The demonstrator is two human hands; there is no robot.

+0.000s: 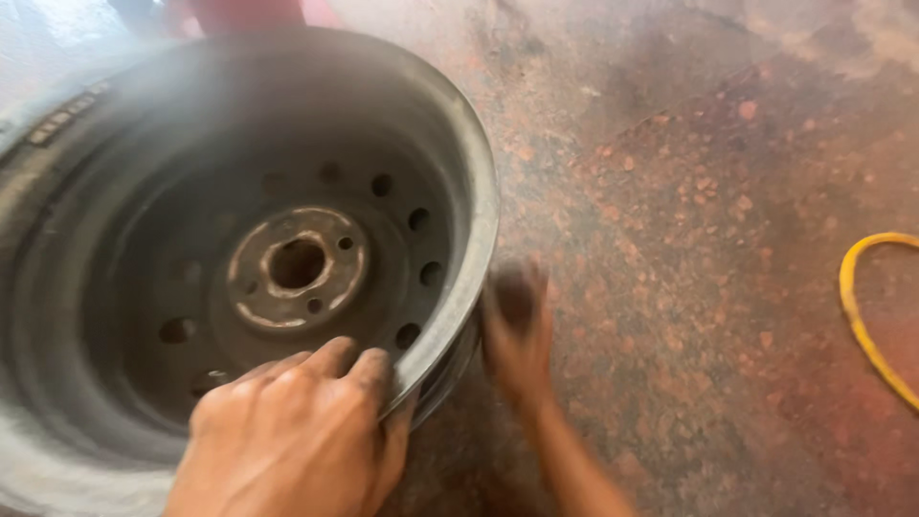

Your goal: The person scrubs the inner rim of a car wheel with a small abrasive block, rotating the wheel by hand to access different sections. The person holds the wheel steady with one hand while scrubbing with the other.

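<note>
Wheel rim (239, 258) lies flat on reddish speckled floor (689, 239), bare steel, hub hole empty, nothing in its well | left hand (287, 436) curled over the near rim edge, gripping it | right hand (517, 325) blurred beside the rim's outer wall, grip cannot be told | yellow hose (862, 316) well apart at right | progress: rim handled only, no tyre fitted.
</note>
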